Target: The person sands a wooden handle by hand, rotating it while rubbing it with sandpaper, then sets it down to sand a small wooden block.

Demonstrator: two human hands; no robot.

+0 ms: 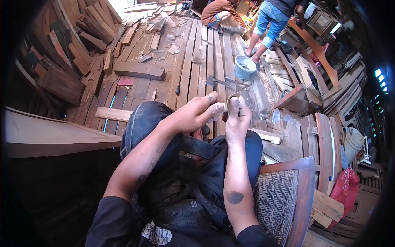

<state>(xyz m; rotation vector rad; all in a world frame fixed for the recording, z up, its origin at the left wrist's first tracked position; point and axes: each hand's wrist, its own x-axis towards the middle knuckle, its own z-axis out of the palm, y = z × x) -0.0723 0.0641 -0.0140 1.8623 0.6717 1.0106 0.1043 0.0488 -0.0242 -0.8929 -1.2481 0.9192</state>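
My right hand pinches a small folded piece of sandpaper upright above my knees. My left hand meets it from the left, thumb and forefinger closed on the sandpaper's lower left edge; a ring sits on one finger. A dark flat wooden piece lies across my lap under both hands. I sit in dark trousers on a chair with a woven cane seat.
Plank floor with offcuts and a thick block. A hatchet and a pale blue bucket lie ahead. Two people work at the far end. Stacked boards stand at right, a wooden panel at left.
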